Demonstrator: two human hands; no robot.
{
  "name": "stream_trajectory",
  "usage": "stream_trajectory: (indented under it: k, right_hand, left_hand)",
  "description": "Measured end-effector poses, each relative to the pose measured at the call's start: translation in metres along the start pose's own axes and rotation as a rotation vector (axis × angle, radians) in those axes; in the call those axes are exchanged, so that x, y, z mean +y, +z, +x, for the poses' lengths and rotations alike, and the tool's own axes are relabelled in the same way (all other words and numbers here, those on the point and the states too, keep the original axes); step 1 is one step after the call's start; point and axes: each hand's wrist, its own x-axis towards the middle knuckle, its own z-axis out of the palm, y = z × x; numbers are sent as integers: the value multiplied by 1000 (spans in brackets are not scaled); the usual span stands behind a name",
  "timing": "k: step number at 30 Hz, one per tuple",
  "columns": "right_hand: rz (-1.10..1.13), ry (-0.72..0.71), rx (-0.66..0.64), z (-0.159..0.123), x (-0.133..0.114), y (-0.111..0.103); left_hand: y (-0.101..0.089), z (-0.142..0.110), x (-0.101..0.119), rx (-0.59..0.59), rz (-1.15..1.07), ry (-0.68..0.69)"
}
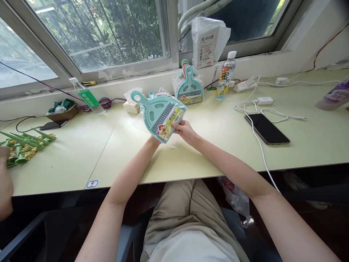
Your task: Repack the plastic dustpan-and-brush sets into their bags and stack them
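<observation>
A teal mini dustpan and brush set (158, 113) in a clear plastic wrapper is held up over the pale green table (207, 145), tilted with its handle to the upper left. My right hand (185, 131) pinches the set's lower right edge by the paper label. My left hand (155, 139) is almost wholly hidden behind and under the set, and its wrist reaches up to the pack's lower edge. A stack of more wrapped dustpan sets (188, 87) leans against the windowsill behind.
A dark phone (266, 128) on a white cable lies to the right, near a power strip (247, 84) and a drink bottle (225, 75). A water bottle (87, 96) lies at the left by green plastic pieces (23, 147). Another person's hand (4, 185) shows at far left.
</observation>
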Motion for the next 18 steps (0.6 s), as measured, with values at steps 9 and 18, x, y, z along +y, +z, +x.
stream_trajectory:
  k: [9, 18]
  right_hand:
    - [57, -146, 148, 7, -7, -11]
    - [115, -175, 337, 13, -2, -20]
  left_hand:
    - [7, 18, -9, 137, -85, 177]
    - [4, 12, -9, 132, 281, 253]
